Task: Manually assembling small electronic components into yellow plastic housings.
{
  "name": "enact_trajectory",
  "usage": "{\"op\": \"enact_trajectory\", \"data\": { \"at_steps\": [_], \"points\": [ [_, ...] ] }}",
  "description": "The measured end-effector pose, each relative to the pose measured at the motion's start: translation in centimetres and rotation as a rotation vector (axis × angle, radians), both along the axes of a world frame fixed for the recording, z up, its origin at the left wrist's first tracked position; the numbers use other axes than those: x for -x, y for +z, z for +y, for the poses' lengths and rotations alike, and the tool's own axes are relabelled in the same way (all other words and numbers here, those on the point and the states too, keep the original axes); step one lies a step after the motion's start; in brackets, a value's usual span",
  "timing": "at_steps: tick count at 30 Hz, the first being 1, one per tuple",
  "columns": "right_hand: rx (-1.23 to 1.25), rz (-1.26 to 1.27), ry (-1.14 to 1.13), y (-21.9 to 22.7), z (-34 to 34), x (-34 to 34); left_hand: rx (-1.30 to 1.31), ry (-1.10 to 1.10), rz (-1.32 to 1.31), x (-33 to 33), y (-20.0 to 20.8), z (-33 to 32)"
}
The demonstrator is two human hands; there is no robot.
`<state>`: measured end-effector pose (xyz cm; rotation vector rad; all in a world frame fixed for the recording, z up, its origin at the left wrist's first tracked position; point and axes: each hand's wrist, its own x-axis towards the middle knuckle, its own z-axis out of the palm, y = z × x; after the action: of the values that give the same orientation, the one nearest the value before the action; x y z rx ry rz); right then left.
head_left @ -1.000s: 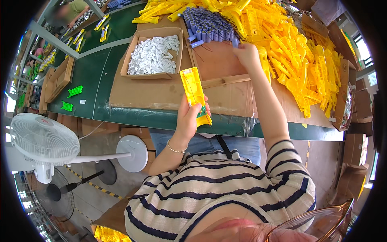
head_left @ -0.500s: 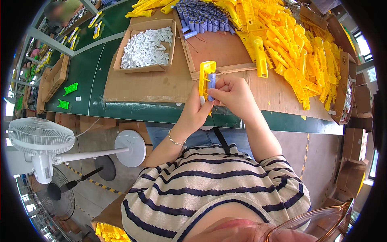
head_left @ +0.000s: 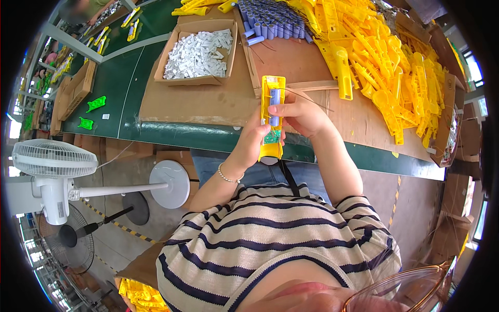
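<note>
Over the near table edge, my left hand (head_left: 250, 140) is closed around the lower left side of a yellow plastic housing (head_left: 272, 152). The housing stands nearly upright in view, its hollow side showing. A blue-purple cylindrical battery cell (head_left: 274, 98) lies lengthwise inside, above a green circuit board (head_left: 272, 137). From the right, my right hand (head_left: 307, 115) is closed on it, thumb across the cell and the other fingers partly hidden at the housing's right edge. A thin dark wire (head_left: 314, 102) runs out to the right above that hand.
A cardboard box of small white parts (head_left: 200, 54) stands far left of my hands. Behind lie many battery cells (head_left: 270, 22); yellow housings (head_left: 387, 67) are heaped at the right. Two green plastic pieces (head_left: 96, 104) lie on the left tabletop. A white fan (head_left: 54, 161) stands left.
The housing has turned from edge-on to show its hollow side, revealing the circuit board. My right thumb now lies across the cell. The view has shifted slightly.
</note>
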<state>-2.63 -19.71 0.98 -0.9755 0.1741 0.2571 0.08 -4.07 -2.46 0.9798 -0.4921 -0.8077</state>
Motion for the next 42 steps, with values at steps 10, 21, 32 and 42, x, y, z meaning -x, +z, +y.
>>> {"op": "enact_trajectory", "data": {
  "at_steps": [10, 21, 32, 42],
  "points": [
    [1.145, -0.151, -0.427, 2.8, 4.1, 1.3, -0.085, 0.167, -0.279, -0.9, -0.3, 0.8],
    [0.471, -0.287, -0.588, 1.0, 2.4, 1.6, 0.006, 0.211, -0.138, -1.6, -1.2, 1.1],
    [1.153, -0.344, -0.938, 4.2, 0.8, 4.4, 0.057, 0.116, -0.169, -1.3, -1.2, 0.7],
    [0.94, -0.074, -0.415, 2.3, 4.2, 4.4, -0.055, 0.159, -0.44, -0.4, 0.0, 0.3]
  ]
}}
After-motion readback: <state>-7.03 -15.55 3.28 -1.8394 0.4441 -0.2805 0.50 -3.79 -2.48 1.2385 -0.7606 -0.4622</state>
